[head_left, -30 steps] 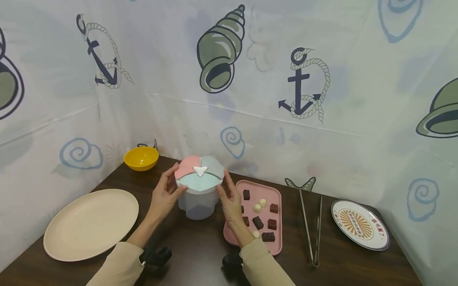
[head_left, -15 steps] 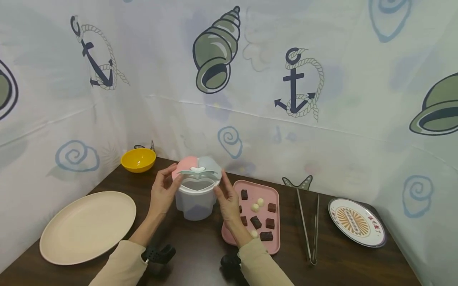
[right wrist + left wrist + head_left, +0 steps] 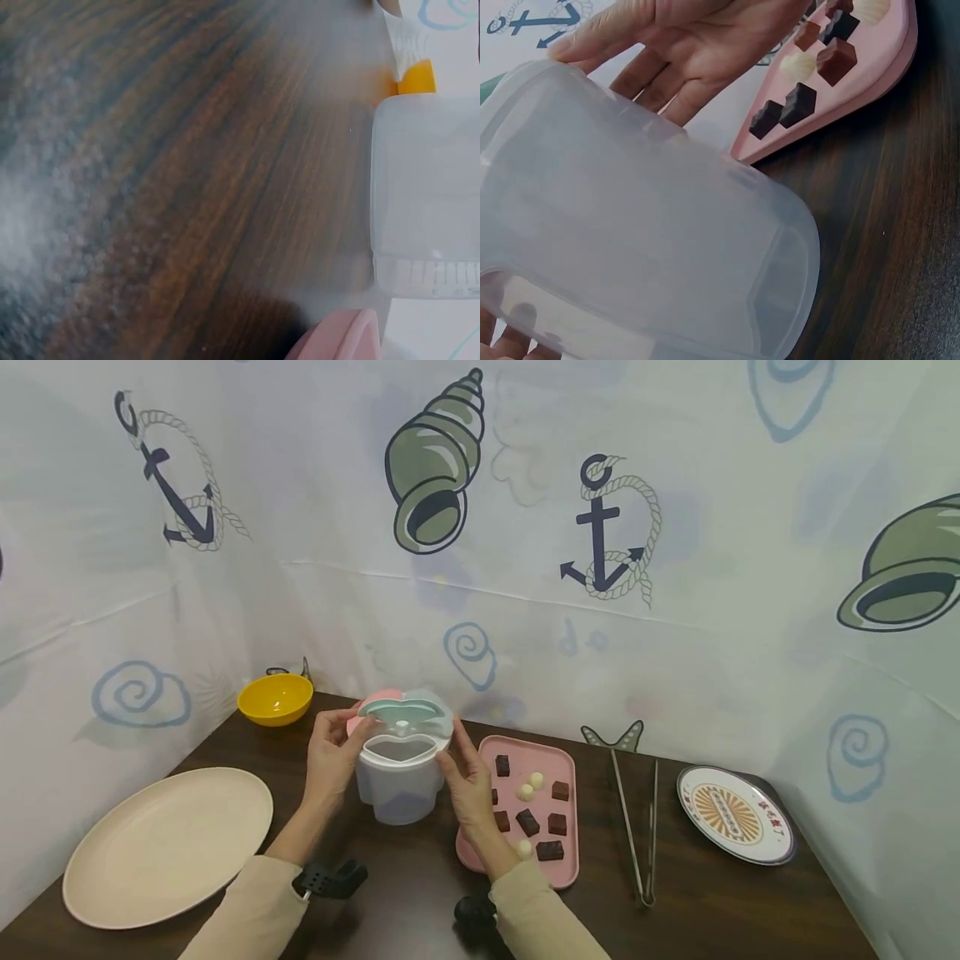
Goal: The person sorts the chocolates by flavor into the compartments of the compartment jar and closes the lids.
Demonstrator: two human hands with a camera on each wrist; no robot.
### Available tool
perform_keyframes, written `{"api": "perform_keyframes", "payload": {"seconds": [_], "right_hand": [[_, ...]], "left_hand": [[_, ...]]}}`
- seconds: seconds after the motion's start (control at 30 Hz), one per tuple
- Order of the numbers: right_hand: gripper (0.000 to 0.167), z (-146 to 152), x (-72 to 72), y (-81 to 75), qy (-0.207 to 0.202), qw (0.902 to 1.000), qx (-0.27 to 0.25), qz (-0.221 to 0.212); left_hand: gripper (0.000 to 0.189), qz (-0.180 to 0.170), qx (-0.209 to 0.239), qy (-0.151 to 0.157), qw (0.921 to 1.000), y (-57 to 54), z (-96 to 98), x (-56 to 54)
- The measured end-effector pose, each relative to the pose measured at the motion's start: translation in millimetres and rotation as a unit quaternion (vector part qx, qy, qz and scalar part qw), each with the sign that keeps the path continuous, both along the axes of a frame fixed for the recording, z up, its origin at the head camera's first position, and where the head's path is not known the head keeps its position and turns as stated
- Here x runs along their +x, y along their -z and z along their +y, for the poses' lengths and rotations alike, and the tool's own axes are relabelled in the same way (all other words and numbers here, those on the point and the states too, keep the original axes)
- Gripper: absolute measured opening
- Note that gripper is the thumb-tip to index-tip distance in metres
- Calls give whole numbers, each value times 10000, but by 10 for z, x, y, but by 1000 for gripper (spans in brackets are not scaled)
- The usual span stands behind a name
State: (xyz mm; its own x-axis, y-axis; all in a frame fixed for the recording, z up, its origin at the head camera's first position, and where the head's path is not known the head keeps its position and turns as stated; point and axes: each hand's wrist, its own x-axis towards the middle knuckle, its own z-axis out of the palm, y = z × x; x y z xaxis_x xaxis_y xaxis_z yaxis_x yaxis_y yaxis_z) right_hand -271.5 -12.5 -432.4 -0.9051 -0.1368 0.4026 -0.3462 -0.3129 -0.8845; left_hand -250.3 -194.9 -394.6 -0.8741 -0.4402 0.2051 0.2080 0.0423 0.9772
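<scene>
A translucent plastic storage box [image 3: 399, 789] with a three-part lid in pink, grey and mint is held upright over the dark table in the head view. Its mint flap [image 3: 402, 707] is raised, baring a wide opening at the front of the lid. My left hand [image 3: 330, 762] grips the box's left side, thumb near the front rim. On the right side my right hand [image 3: 468, 783] grips it too, thumb at the lid edge. The left wrist view has the box wall [image 3: 630, 202] close up, the right hand [image 3: 686, 45] behind it.
Right of the box lies a pink tray [image 3: 564, 868] with several brown and white chocolates. Metal tongs [image 3: 632, 835] and a patterned plate [image 3: 776, 839] are farther right. A large cream oval plate [image 3: 168, 852] and a yellow bowl [image 3: 275, 700] stand to the left. Printed cloth hangs behind.
The mint flap lay flat one second ago, was partly lifted half a second ago, and now stands up. Both hands keep their hold on the box. The head view has shifted slightly.
</scene>
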Motion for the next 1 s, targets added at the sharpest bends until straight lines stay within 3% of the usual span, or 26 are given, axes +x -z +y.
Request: {"api": "perform_keyframes", "payload": {"seconds": [0.4, 0.7, 0.83, 1.0], "right_hand": [[52, 100, 66, -61, 181, 9998, 127, -17], [50, 630, 132, -189, 1123, 9936, 115, -78], [46, 1068, 146, -193, 2077, 9774, 393, 10], [47, 1746, 186, -133, 3145, 9435, 978, -357]], "left_hand": [[44, -243, -69, 50, 9997, 17, -38, -53], [45, -340, -166, 170, 9991, 1, -82, -79], [37, -349, -95, 266, 9990, -10, -102, -94], [37, -384, 40, 313, 9988, -1, -103, -128]]}}
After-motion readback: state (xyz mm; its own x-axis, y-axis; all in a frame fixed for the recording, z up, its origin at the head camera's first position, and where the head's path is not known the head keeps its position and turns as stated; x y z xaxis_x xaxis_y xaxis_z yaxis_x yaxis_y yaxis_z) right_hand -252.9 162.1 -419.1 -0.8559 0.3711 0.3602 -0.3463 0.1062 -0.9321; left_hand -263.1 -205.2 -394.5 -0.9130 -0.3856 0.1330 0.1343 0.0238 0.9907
